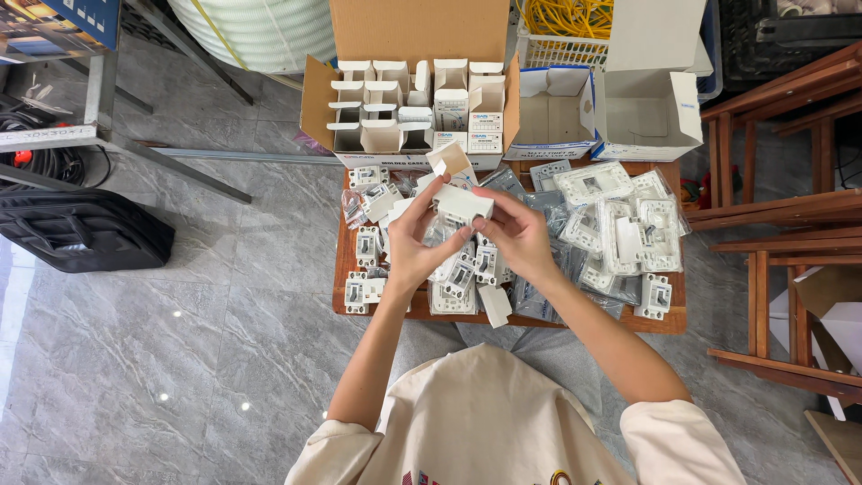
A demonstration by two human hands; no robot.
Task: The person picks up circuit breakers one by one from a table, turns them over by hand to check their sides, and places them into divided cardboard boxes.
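Gripping a small white cardboard box (462,203) between them, both hands hover over the middle of the low wooden table (669,319). The left hand (415,244) curls around the box's left end, fingers closed on it; the right hand (519,235) pinches its right end, and the box's underside is hidden behind the fingers. An open tan flap (451,161) sticks up just behind the box; whether it belongs to it is hard to tell.

Beneath the hands, small white switch parts (365,289) lie scattered along the table's left edge, partly covered by wrists. Flat plastic-bagged faceplates (593,183), glossy and crinkled, pile toward the right edge.

At the far edge stands a large brown carton (316,99) holding rows of little open white boxes. Beside it sit two empty white boxes (646,112), tops cut off by the frame. A black bag (81,229) lies on the grey tiled floor.
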